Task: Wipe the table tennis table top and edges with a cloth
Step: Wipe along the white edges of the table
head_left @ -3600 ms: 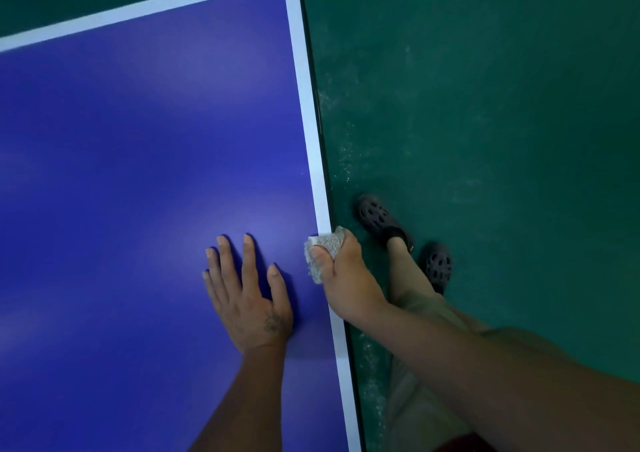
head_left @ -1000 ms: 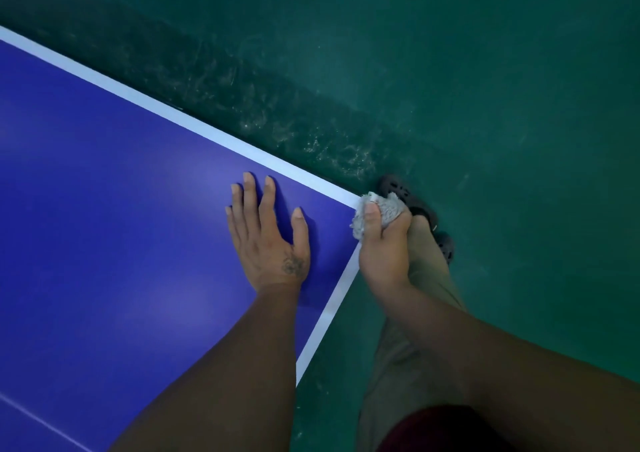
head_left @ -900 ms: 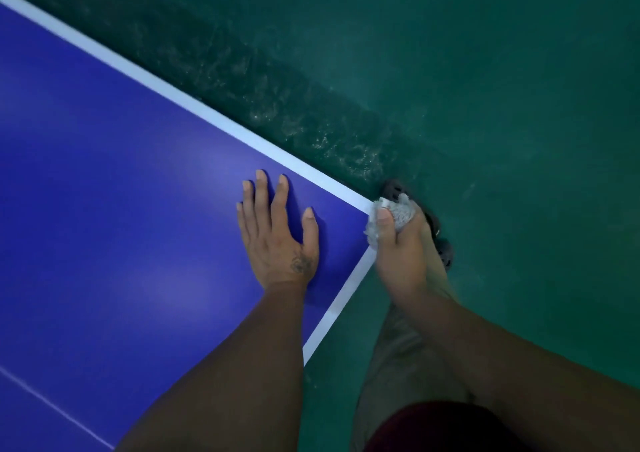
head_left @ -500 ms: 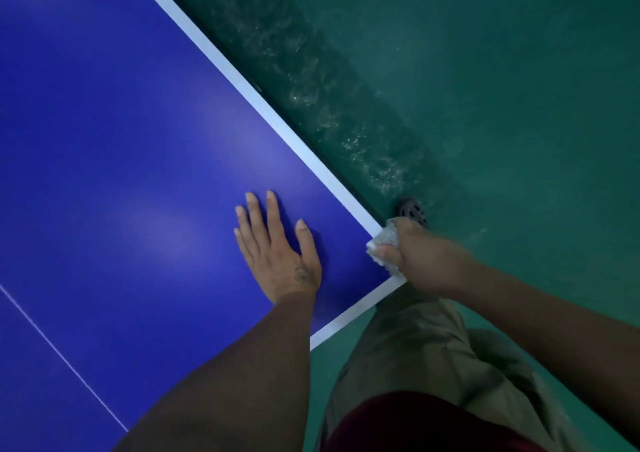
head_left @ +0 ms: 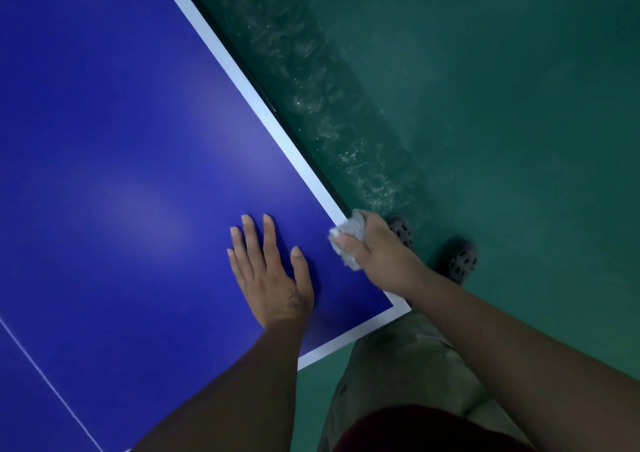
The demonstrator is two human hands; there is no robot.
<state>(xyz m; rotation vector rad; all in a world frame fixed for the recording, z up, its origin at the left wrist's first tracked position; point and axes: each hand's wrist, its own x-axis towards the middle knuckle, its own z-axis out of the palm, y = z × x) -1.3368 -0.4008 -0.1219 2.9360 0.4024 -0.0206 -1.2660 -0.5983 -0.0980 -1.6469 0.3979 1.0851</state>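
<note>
The blue table tennis table fills the left of the view, with a white border line along its right edge and its near end. My left hand lies flat on the blue top near the corner, fingers straight and spread. My right hand grips a crumpled grey cloth and holds it against the white line at the table's right edge, a little up from the corner.
A green floor lies to the right of the table, with a band of pale scuffs beside the edge. My two dark perforated shoes stand on it close to the corner. A thin white centre line crosses the blue top at lower left.
I have gone round the table corner, and the view has turned. My right hand with the cloth has slid from the corner up onto the right edge line. My left hand stays flat.
</note>
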